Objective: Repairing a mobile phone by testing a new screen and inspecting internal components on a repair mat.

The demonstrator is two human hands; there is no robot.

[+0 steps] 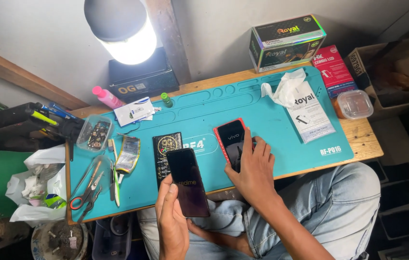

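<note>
My left hand [171, 217] holds a black smartphone [188, 182] with a dark lit screen, raised over the near edge of the teal work mat [281, 144]. My right hand [251, 168] rests on a second black phone in a red case [230, 139] that lies flat on the mat, with my fingers over its lower half. A flat black package [165, 149] lies on the mat just left of the held phone.
A bright lamp [123, 30] hangs over a black box at the back. Scissors and pliers [87, 192], small tubs of parts, a pink bottle [107, 97], a crumpled tissue [284, 86], boxes [286, 42] and a lidded tub [355, 103] ring the mat.
</note>
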